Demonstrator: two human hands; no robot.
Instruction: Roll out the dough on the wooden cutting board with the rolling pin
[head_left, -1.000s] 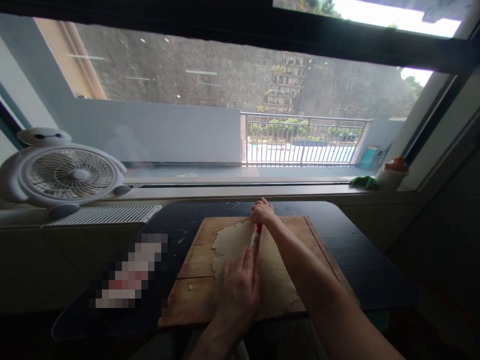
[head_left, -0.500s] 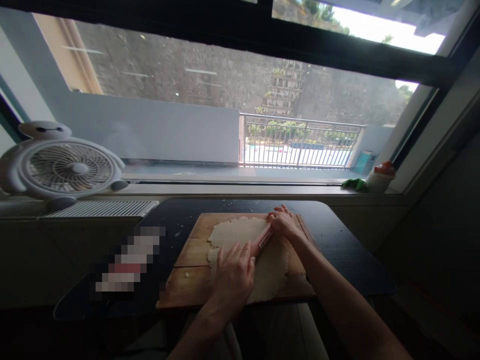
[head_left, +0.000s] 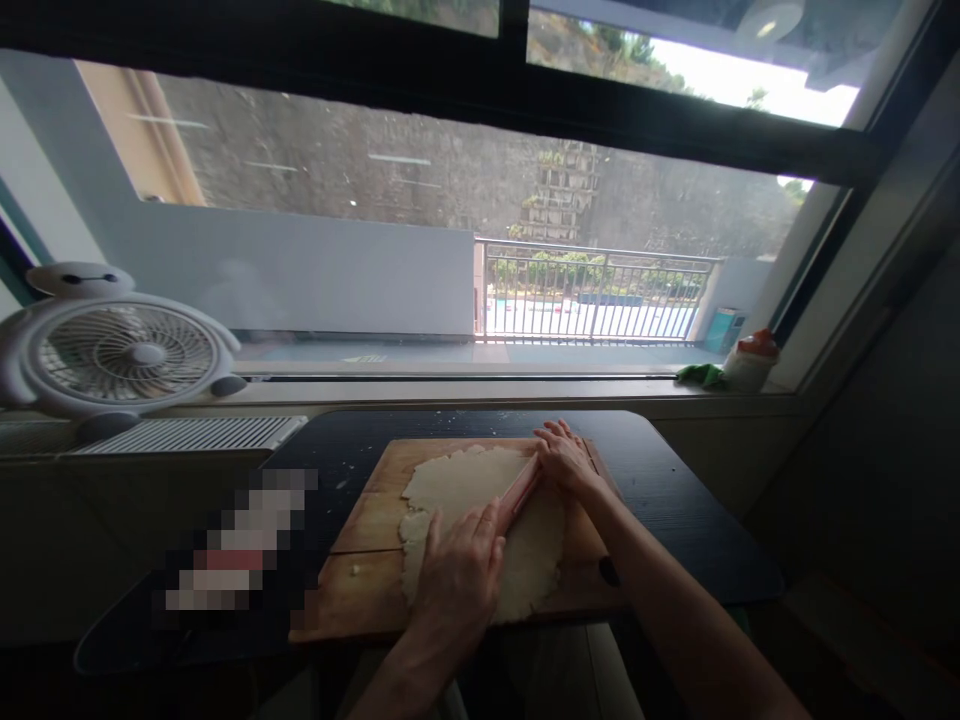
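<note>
A thin sheet of dough [head_left: 465, 475] with ragged edges lies on a wooden board [head_left: 367, 515]. Across it, slanting away to the right, is a pinkish rolling pin [head_left: 519, 492]. My left hand [head_left: 461, 560] presses over the pin's near end, its fingers long and the thumb held apart. At the far end, near the board's right edge, my right hand [head_left: 562, 455] is closed over the pin with bent fingers. Both palms hide the pin's ends.
The board stands on a dark table [head_left: 675, 530] with flour specks. A blurred-out patch [head_left: 247, 540] covers something at the left. A white fan [head_left: 139, 350] stands by the window. A green cloth [head_left: 701, 375] and a white bottle with an orange top [head_left: 752, 360] sit on the sill.
The camera view has tilted up a little, so everything sits lower in the picture. Both hands stay on the rolling pin, which has turned slightly so its printed label no longer shows clearly.
</note>
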